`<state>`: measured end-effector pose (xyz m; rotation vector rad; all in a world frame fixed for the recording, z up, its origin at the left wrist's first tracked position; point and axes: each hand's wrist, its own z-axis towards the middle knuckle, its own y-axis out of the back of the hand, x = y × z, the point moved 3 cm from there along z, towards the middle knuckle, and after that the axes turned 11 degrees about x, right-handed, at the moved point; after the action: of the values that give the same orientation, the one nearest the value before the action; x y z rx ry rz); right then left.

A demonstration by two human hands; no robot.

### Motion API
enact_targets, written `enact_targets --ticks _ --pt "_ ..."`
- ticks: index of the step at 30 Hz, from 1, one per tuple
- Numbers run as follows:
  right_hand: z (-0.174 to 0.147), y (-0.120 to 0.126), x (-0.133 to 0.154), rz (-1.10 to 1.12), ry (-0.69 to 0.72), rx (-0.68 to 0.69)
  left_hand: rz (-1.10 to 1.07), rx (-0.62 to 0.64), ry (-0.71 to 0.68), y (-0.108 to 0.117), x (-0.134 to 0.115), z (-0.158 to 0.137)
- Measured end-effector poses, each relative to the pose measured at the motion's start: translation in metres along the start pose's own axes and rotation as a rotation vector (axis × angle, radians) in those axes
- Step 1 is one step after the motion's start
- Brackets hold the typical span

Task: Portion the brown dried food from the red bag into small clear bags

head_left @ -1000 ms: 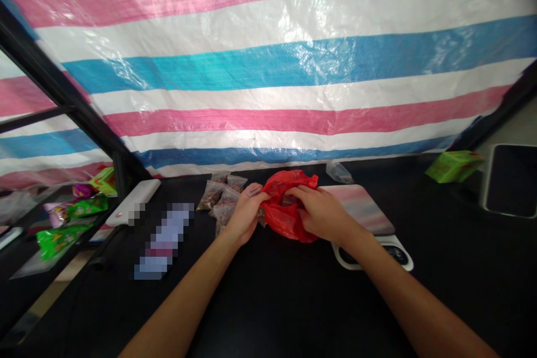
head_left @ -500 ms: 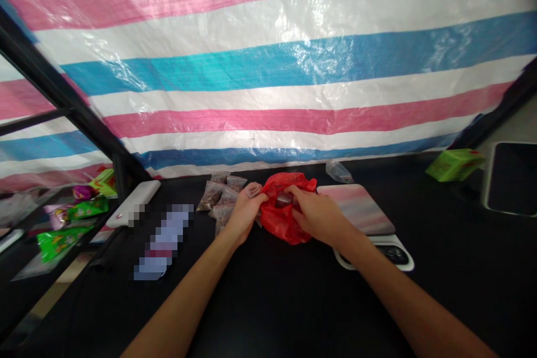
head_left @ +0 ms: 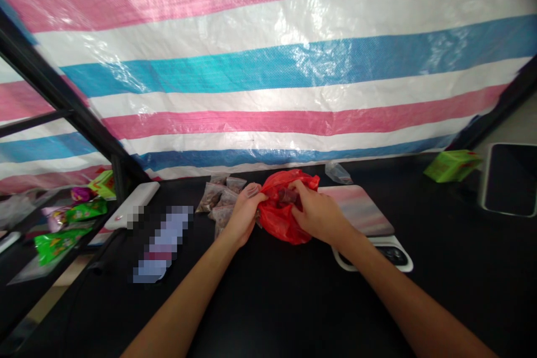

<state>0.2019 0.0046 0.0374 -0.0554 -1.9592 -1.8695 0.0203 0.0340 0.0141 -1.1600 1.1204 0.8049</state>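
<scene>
A crumpled red plastic bag (head_left: 285, 226) stands with its mouth up on the black table, between my two hands. Its left rim is pinched by my left hand (head_left: 246, 210), whose fingers are closed; a bit of clear plastic shows at those fingertips. My right hand (head_left: 316, 207) reaches into the mouth from the right, fingers curled and thumb bent inward. A small brownish-red thing (head_left: 287, 196) lies at its fingertips inside the bag, too unclear to name. Several small clear zip bags of brown bits (head_left: 212, 196) lie beside my left hand.
A phone with a pinkish case (head_left: 363, 210) lies under my right wrist. Behind it is a small clear bag (head_left: 338, 172). At right are a green box (head_left: 453, 165) and a tablet-like device (head_left: 512, 179); at left, a white device (head_left: 136, 201) and a blurred-out screen (head_left: 165, 246).
My right-hand fingers have shifted slightly inside the bag's mouth, and the brownish-red thing shows a little higher there. The bag's right rim has spread slightly. My left hand keeps its grip.
</scene>
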Motion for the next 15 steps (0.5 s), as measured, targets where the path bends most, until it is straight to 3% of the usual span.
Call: enact_targets --ticks 3,5,11,15 --pt "0.001 0.002 -0.002 0.090 -0.002 -0.036 0.319 -0.115 -0.170 0.005 -0.002 0.002" --pt "0.002 0.005 -0.002 0.163 0.044 -0.069 0.476 -0.118 -0.237 0.006 -0.001 0.002" --pt "-0.002 0.019 0.011 0.388 0.291 -0.148 0.607 -0.043 -0.262 0.004 0.001 -0.003" --pt "-0.008 0.022 0.023 0.314 0.417 -0.147 0.672 0.019 -0.292 -0.002 0.001 -0.006"
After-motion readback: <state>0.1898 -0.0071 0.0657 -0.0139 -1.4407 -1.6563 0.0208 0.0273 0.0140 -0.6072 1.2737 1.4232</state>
